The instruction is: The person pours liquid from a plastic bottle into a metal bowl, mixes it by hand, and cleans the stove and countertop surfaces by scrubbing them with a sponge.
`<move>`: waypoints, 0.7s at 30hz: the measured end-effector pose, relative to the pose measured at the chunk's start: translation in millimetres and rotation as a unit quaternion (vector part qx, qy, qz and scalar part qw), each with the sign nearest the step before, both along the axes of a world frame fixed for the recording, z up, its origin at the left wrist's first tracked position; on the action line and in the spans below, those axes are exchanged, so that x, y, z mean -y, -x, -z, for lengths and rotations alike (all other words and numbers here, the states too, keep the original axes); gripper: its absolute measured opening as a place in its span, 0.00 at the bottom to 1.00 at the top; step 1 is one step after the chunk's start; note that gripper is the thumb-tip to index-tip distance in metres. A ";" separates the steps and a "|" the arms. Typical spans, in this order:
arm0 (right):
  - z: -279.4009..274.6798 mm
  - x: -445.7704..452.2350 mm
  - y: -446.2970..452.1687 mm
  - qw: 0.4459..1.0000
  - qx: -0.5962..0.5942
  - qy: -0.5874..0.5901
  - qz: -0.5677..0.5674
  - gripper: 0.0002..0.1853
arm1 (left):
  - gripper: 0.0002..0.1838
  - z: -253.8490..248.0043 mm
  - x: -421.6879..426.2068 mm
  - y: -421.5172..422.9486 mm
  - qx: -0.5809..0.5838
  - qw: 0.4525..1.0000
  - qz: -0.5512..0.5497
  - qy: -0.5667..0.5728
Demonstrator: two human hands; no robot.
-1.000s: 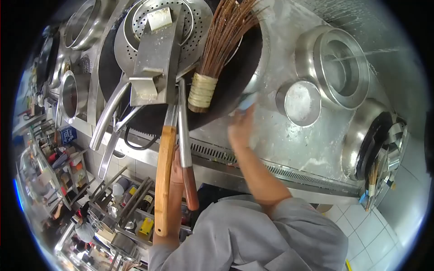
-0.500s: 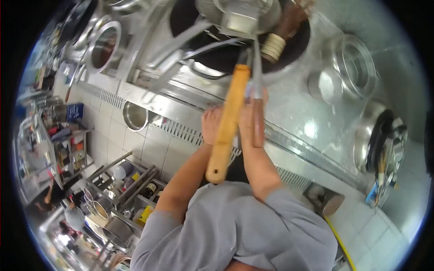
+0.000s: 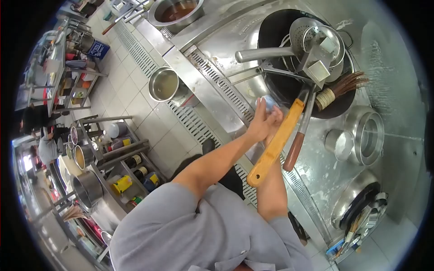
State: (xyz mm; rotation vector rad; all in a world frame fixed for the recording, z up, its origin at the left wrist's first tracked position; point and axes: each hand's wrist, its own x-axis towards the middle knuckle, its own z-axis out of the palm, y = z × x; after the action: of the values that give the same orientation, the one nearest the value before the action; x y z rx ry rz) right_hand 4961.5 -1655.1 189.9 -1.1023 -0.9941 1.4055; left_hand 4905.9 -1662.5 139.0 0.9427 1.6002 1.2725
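Observation:
My left hand [image 3: 259,125] is at the front edge of the steel counter, its fingers closed against a small blue and white cloth [image 3: 269,103]. Beside it, my right hand [image 3: 275,119] also grips the cloth and is partly hidden behind a long wooden handle [image 3: 275,144]. Just beyond my hands sits a black wok [image 3: 282,90] holding a perforated ladle [image 3: 302,30], metal utensils and a bamboo brush [image 3: 337,91]. A brown-handled tool [image 3: 294,151] juts from the wok towards me.
Steel bowls [image 3: 371,135] and a small pot [image 3: 340,143] stand right of the wok. A pot of brown liquid [image 3: 175,12] is at the upper left. Another pot [image 3: 164,84] hangs off the counter's front over the tiled floor. Shelves with bottles [image 3: 133,161] stand left; people are farther back.
My hands, apart at first, have come together at the cloth. The view has turned, so the wok now appears farther right and more floor shows at left.

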 end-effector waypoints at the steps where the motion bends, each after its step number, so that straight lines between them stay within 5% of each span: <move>1: 8.2 2.9 -4.5 1.000 0.027 0.003 -0.007 0.19 | 0.43 -6.7 -0.2 4.7 0.102 0.995 0.000 -0.001; 5: 96.9 42.1 -85.8 0.923 0.375 -0.038 -0.077 0.16 | 0.41 -44.7 -21.6 11.9 -0.079 0.995 -0.061 0.001; 7: 96.5 85.8 -105.3 0.972 0.228 0.033 0.036 0.14 | 0.40 -29.6 -39.5 21.7 -0.165 0.978 -0.126 -0.027; 8: 61.4 94.0 -97.2 0.978 0.049 0.194 0.064 0.14 | 0.40 -13.1 -50.6 38.2 -0.170 0.978 -0.117 0.030; 9: 46.6 93.6 -91.6 0.968 0.237 0.083 0.025 0.12 | 0.41 -2.5 -68.3 65.2 -0.250 0.956 -0.144 -0.053; 11: 18.2 105.3 -79.8 0.805 0.578 -0.123 -0.051 0.10 | 0.41 11.8 -104.5 122.2 -0.183 0.963 -0.130 -0.150; 12: -16.5 93.1 -56.7 0.809 0.577 -0.092 -0.062 0.11 | 0.40 13.0 -128.1 149.0 -0.144 0.961 -0.118 -0.203; 13: -26.0 84.1 -46.4 0.801 0.589 -0.093 -0.059 0.12 | 0.39 -2.2 -153.4 172.8 -0.273 0.934 -0.116 -0.197; 15: -36.5 70.3 -28.1 0.782 0.613 -0.097 -0.055 0.12 | 0.38 -49.5 -176.0 193.6 -0.209 0.969 -0.035 -0.130; 21: -3.8 106.2 31.3 0.730 0.680 -0.015 0.068 0.20 | 0.36 -13.5 -199.3 249.2 -0.139 0.985 0.054 -0.087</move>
State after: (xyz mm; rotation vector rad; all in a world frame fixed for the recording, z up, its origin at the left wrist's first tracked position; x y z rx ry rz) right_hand 4930.2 -1761.2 193.8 -2.1749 -1.8303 0.2127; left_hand 4656.6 -1463.2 152.5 1.3480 1.6395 1.2621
